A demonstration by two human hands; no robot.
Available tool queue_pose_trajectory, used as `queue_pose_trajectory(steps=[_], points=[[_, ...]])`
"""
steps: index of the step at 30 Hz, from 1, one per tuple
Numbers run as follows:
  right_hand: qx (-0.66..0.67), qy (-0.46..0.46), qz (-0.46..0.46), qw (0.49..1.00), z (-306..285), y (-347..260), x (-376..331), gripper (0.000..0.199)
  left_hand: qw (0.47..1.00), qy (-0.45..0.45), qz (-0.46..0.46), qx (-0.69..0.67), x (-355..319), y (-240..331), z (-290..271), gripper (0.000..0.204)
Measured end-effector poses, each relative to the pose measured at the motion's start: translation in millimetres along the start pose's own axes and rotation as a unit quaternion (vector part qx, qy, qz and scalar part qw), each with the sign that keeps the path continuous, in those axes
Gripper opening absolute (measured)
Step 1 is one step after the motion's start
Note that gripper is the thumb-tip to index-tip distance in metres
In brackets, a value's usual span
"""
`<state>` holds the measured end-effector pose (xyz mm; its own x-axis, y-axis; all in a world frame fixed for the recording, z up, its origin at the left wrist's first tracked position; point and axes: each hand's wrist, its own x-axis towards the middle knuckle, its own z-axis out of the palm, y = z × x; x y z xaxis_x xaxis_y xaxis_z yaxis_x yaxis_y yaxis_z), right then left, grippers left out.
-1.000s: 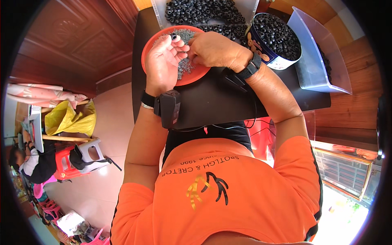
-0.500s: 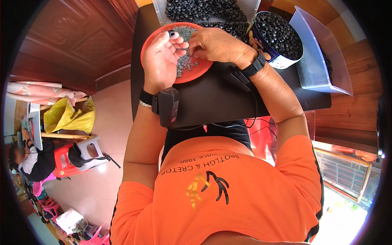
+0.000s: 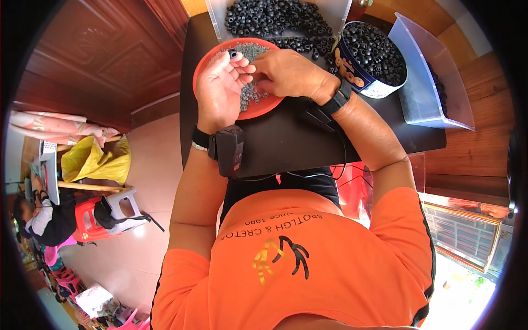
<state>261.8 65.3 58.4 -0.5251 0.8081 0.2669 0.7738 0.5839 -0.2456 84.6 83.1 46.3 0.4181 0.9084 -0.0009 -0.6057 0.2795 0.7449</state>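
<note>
My left hand (image 3: 217, 99), palm up over the left part of the round orange-red bowl (image 3: 263, 110), pinches a small black ring-shaped piece (image 3: 233, 54) between thumb and forefinger. Its other fingers curl loosely. Small grey, translucent-looking pieces (image 3: 250, 50) fill the bowl. My right hand (image 3: 292, 74) reaches over the bowl's right side, back upward, with its fingers bent together close to the left fingertips. Whatever those right fingers hold is hidden.
Black ring-shaped pieces fill a round tub (image 3: 358, 77) at right and lie in a clear bin (image 3: 344, 14) behind the bowl. Another clear bin (image 3: 426, 104) stands tilted at the dark table's (image 3: 286, 146) right edge. A person (image 3: 47, 217) is at far left.
The whole view has shifted slightly, bringing the bowl and both hands a little lower in the picture. The left hand keeps the black piece; the right fingers stay bent beside it.
</note>
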Motion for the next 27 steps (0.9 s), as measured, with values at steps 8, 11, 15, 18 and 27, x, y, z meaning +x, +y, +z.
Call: queue_pose_trajectory(steps=[8, 11, 15, 18, 27], points=[[0.382, 0.053, 0.106, 0.916, -17, 18, 3, 0.009, 0.999, -0.041, 0.008, 0.001, -1, -1, 2, 0.016], [0.462, 0.09, 0.069, 0.88, -25, 11, 5, 0.009, 0.998, -0.056, 0.016, 0.016, -3, -1, 6, 0.017], [0.495, 0.123, 0.049, 0.858, -30, 8, 4, 0.017, 0.995, -0.08, 0.036, 0.05, -5, -2, 11, 0.017], [0.531, 0.162, 0.038, 0.831, -33, 0, 4, 0.014, 0.994, -0.088, 0.037, 0.057, -6, -4, 10, 0.017], [0.518, 0.148, -0.028, 0.842, -27, -3, 4, 0.01, 0.996, -0.078, 0.016, 0.035, -8, -5, 14, 0.019]])
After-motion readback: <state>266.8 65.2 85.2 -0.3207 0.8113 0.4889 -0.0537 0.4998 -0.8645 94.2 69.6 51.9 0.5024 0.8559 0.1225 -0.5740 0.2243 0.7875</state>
